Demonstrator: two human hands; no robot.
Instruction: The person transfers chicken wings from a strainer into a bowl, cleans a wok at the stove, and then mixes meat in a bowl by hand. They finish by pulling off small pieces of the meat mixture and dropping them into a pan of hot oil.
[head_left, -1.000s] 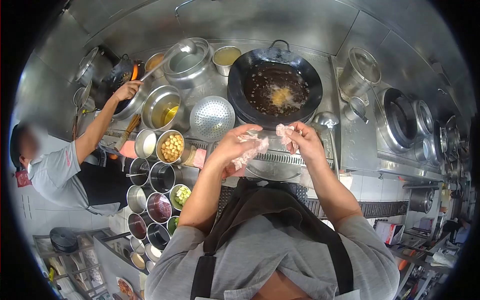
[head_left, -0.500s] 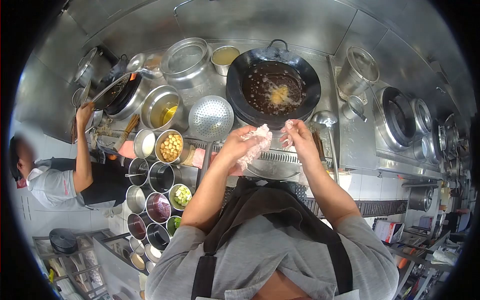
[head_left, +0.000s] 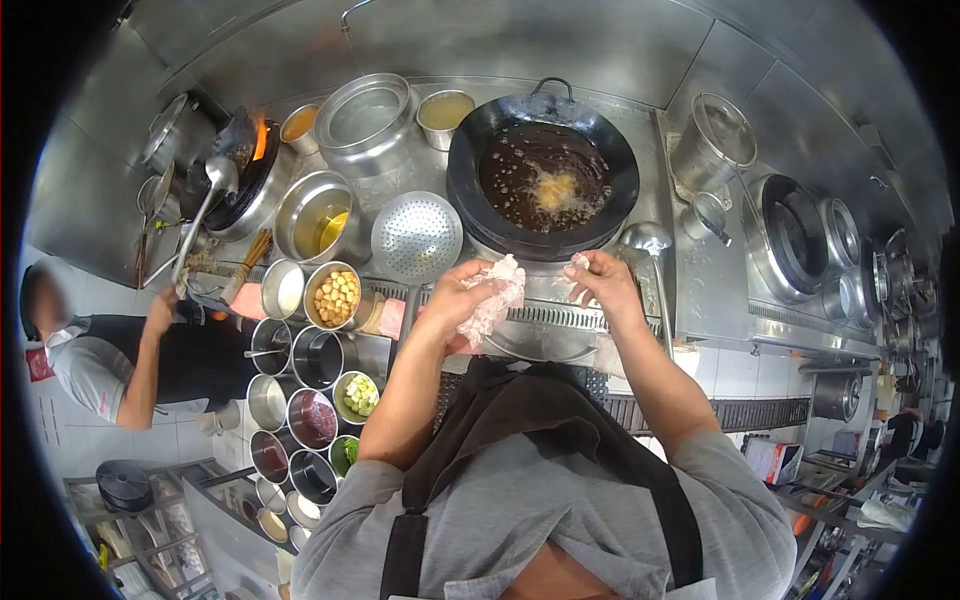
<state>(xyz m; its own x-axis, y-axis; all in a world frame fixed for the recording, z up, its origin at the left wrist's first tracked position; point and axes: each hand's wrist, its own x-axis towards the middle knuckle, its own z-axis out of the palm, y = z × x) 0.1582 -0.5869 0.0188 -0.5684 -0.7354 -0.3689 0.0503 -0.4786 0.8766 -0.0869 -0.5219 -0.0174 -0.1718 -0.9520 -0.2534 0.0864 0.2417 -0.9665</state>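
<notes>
Holding a clump of pale pink raw meat (head_left: pixel 492 298), the left hand (head_left: pixel 458 300) has its fingers curled shut around the lower part of it, just in front of the black wok (head_left: pixel 543 180). The right hand (head_left: pixel 603 285) sits beside it, also at the near rim of the wok, with thumb and fingertips pinched closed on a small piece (head_left: pixel 578 264) of the same stuff. Both hands are close together but not touching.

The meat looks soft, wet and floppy, so it likely sags and slips; a cupped palm under the bulk would hold it best, with small bits pinched off at the top edge. It appears light.

The clump is longer than wide. Its long axis runs slantwise, from the palm up toward the wok, with the upper end pointing at the near rim. The pinched piece is too small to tell which way it points.

Dark oil in the wok bubbles around one yellowish piece (head_left: pixel 553 190). Left of the wok lies a perforated skimmer (head_left: pixel 416 237), and right of it a ladle (head_left: pixel 648 240). Further left of the wok, tins (head_left: pixel 318 350) of ingredients stand in rows, and another person (head_left: pixel 110 360) reaches toward a second burner.
</notes>
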